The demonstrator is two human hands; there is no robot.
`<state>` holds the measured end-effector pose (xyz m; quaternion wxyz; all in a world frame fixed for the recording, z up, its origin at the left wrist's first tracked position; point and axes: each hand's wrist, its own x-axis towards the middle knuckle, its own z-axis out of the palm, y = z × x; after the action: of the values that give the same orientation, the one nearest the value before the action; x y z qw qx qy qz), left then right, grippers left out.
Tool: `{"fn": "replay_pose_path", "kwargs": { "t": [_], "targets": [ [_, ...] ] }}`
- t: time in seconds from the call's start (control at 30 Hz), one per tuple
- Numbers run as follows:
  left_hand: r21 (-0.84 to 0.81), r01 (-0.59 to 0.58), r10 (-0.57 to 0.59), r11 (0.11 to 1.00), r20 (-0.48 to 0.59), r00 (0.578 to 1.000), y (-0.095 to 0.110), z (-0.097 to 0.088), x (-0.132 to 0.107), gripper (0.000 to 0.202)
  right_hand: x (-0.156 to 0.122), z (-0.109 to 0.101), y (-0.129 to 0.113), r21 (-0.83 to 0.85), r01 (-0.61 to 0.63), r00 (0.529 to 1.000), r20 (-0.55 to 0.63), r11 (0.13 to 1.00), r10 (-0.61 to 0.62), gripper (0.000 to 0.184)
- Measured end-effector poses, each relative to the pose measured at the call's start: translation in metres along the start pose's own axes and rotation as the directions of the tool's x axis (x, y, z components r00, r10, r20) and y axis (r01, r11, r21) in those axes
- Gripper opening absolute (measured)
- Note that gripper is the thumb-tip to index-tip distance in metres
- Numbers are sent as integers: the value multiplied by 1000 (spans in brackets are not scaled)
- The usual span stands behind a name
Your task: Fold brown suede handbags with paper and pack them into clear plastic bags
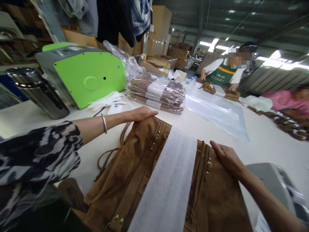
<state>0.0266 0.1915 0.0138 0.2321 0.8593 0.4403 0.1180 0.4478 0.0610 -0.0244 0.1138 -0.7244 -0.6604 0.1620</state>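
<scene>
A brown bag [217, 199] with leather straps and brass buckles lies in front of me, its near end cut off by the bottom of the view. Down its middle runs a white sheet strip [169, 180], covering part of the straps. My left hand [144, 113] grips the bag's far left corner, thumb on top and fingers mostly hidden beneath the edge. On the far right side my right hand [227, 158] holds the bag's edge, its fingers also largely out of sight. Thin brown cords [102, 158] trail from the left side of the bag.
Beyond the bag are plastic-wrapped brown bags [156, 91] in a stack and a clear plastic sheet [217, 112]. A green-sided machine [89, 77] and a steel flask [40, 93] stand left. A grey device [267, 180] sits right. Two co-workers [222, 75] are across the table.
</scene>
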Motion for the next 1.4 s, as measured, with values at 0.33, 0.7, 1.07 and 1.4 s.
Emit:
{"fn": "replay_pose_path", "kwargs": {
  "t": [0.33, 0.7, 1.07, 1.4],
  "targets": [
    [439, 29, 61, 898, -189, 980, -45, 73, 41, 37, 34, 43, 25, -404, 41, 986, -130, 914, -102, 49],
    [399, 63, -24, 915, -103, 994, -57, 67, 63, 46, 56, 56, 54, -196, 61, 990, -110, 979, -83, 58],
    [474, -49, 176, 879, -229, 957, 38, 40, 25, 59, 8, -18, -34, -89, 89, 931, -346, 992, -115, 74],
    [323, 38, -4, 946, -107, 994, -35, 99, 10, 66, 6, 71, 21, -313, -34, 979, -200, 949, -31, 56]
  ]
}}
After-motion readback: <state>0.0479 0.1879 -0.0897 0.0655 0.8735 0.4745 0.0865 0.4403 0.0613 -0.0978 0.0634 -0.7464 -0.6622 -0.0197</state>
